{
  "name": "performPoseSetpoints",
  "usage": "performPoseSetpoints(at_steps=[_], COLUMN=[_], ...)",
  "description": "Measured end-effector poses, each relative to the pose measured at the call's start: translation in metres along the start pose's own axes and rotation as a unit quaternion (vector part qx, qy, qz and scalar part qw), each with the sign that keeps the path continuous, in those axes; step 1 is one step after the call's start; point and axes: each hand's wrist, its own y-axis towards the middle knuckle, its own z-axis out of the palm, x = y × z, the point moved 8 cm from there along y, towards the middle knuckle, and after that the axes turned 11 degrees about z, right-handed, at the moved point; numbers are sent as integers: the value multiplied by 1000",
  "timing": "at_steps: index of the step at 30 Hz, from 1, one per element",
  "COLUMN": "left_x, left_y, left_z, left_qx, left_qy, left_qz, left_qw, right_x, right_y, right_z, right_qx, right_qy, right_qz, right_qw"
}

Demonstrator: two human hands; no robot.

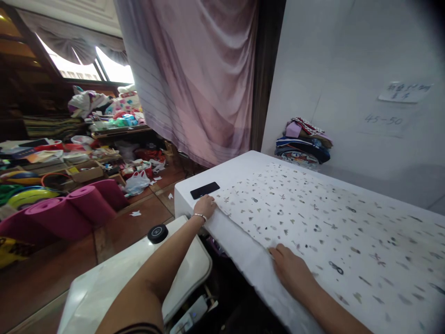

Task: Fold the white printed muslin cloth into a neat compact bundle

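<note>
White table (194, 192), patterned cloth (313, 222), phone (205, 190)
</note>
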Motion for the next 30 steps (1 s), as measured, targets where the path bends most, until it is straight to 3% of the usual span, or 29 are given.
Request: performPoseSetpoints(at_steps=[4, 9, 17, 30], left_x=[23, 30, 38, 44], left_y=[13, 25, 37, 42], left_z=[5, 14, 16, 13], left_qx=[11, 54, 72, 34], left_qy=[-12, -36, -62, -82], left_qz=[-98, -153, -167, -179], left_qw=[995, 986, 981, 980], right_x=[3, 1, 2, 3], right_y=[7, 12, 14, 24], right_z=[0, 2, 3, 5], right_qx=[11, 11, 15, 26], right_qy=[20, 54, 44, 54], right_qz=[3, -6, -15, -17], right_qw=[1000, 998, 999, 998])
